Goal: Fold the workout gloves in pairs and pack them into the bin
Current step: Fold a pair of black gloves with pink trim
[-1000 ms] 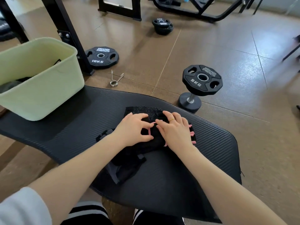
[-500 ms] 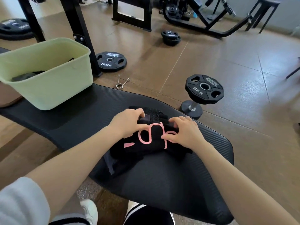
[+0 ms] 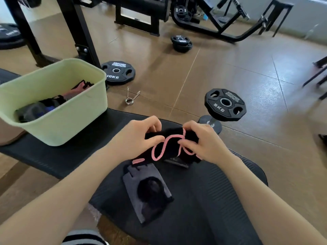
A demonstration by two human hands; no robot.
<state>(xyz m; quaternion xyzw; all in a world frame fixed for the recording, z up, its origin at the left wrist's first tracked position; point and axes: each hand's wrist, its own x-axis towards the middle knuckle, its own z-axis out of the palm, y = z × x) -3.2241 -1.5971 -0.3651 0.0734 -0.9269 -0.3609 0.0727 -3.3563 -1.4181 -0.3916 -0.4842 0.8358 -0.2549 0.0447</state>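
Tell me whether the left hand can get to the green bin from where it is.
Probably yes. The left hand is busy gripping the black-and-pink glove, but only bare black mat lies between it and the green bin.

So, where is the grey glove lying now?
The grey glove lies flat on the black bench pad, nearer the person than both hands, below the left hand.

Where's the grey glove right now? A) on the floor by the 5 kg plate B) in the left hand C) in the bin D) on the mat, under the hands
D: the grey glove lies flat on the black mat, nearer the camera than both hands, while the left hand and right hand hold the black-and-pink glove above it.
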